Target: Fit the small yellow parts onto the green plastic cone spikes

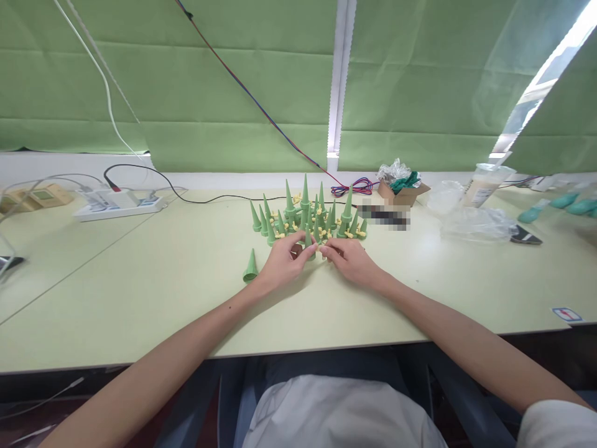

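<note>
On the pale bench, about a dozen green cones with yellow bits are stood up just behind the grips, one lone cone is left beside the left hand, and one small cone is pinched between left hand and right hand.

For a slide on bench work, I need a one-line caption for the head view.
Both hands, left hand and right hand, meet at a green cone before a cluster of cones on the table.
</note>
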Demonstrator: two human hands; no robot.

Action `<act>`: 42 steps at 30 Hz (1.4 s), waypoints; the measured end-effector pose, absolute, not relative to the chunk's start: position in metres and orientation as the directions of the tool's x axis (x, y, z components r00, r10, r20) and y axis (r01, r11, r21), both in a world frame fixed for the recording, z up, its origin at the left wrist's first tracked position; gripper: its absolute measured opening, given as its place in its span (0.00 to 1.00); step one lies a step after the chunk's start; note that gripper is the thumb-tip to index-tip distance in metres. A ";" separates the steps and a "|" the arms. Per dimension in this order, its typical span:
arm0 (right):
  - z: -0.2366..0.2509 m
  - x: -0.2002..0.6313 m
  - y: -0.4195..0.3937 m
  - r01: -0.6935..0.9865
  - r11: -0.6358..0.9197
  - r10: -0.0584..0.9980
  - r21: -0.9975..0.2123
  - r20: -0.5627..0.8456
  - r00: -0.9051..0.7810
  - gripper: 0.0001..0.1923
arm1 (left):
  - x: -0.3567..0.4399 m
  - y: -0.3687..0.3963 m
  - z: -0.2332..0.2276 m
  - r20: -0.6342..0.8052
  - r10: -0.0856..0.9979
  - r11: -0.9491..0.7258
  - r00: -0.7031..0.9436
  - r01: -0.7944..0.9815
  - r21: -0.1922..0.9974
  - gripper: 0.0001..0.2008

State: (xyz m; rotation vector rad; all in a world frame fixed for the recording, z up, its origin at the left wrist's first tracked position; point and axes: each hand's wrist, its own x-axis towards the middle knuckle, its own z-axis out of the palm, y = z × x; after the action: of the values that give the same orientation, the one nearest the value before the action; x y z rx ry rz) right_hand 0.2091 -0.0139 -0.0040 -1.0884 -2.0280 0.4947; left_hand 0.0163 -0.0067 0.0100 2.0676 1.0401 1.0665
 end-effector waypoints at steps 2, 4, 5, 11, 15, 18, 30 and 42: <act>-0.004 0.209 -0.014 0.525 0.556 0.831 -0.645 0.439 -0.342 0.21 | 0.017 -0.007 0.010 0.393 0.841 -0.522 0.372 0.366 0.770 0.12; -0.005 0.209 -0.014 0.516 0.546 0.838 -0.660 0.434 -0.330 0.20 | 0.017 -0.007 0.011 0.387 0.848 -0.511 0.362 0.365 0.778 0.12; -0.005 0.209 -0.014 0.511 0.538 0.843 -0.670 0.431 -0.322 0.19 | 0.017 -0.007 0.012 0.384 0.851 -0.506 0.358 0.365 0.781 0.12; -0.008 0.210 -0.011 0.480 0.545 0.839 -0.688 0.443 -0.316 0.12 | 0.017 -0.007 0.012 0.380 0.856 -0.498 0.350 0.366 0.786 0.12; -0.009 0.210 -0.010 0.495 0.559 0.829 -0.665 0.447 -0.336 0.09 | 0.017 -0.006 0.011 0.380 0.854 -0.503 0.355 0.376 0.778 0.12; -0.009 0.210 -0.011 0.518 0.565 0.825 -0.642 0.443 -0.351 0.12 | 0.017 -0.007 0.011 0.376 0.850 -0.509 0.368 0.391 0.767 0.11; -0.008 0.210 -0.012 0.559 0.534 0.845 -0.634 0.395 -0.360 0.14 | 0.016 -0.005 0.009 0.377 0.845 -0.516 0.381 0.392 0.762 0.12; -0.010 0.212 -0.011 0.492 0.601 0.799 -0.630 0.466 -0.379 0.07 | 0.017 -0.005 0.009 0.373 0.845 -0.516 0.383 0.402 0.756 0.12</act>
State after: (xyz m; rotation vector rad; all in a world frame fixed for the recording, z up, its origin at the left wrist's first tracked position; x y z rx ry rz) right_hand 0.2123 -0.0107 -0.0097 -1.0189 -2.0524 0.5042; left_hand 0.0166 -0.0050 0.0087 2.0851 1.0678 1.0311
